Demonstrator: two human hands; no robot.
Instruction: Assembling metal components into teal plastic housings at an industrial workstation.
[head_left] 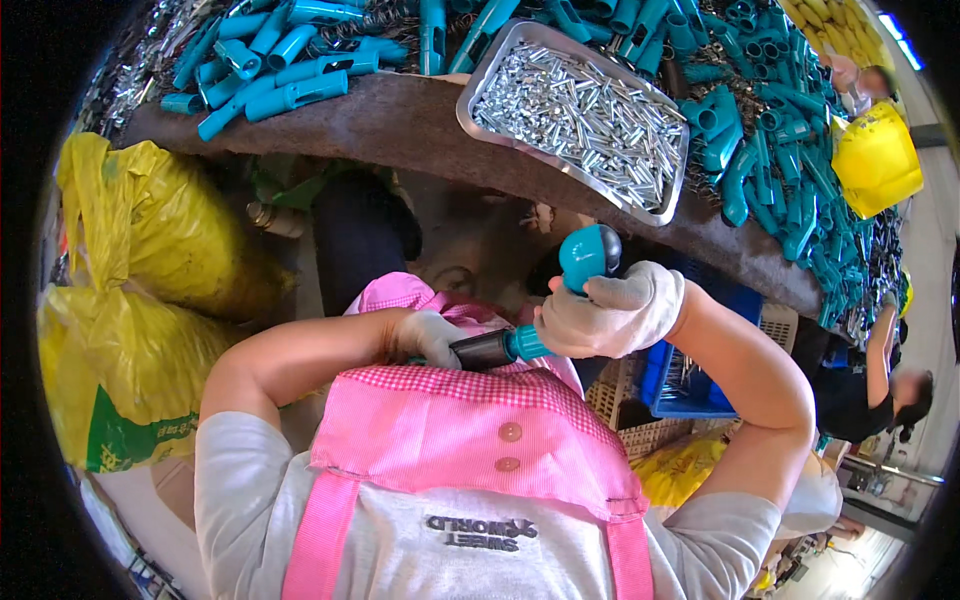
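My right hand [615, 310], in a whitish glove, is closed round a teal curved handle [583, 257]. Its rounded, black-capped end sticks out above my fingers. From the lower side of that hand a teal and black tube [490, 350] runs toward my left hand [435, 338], also gloved. The left fingers are wrapped round the tube's far end, close against my pink apron [480, 430]. My right hand covers the place where tube and handle would meet, so I cannot tell whether they are one piece.
A metal tray [575, 115] full of small silvery pins sits at the brown bench edge [400, 120]. Piles of teal handle parts [300, 80] lie on both sides. Yellow bags [160, 290] stand at left, a blue crate [700, 375] at right. Another person [860, 390] works further right.
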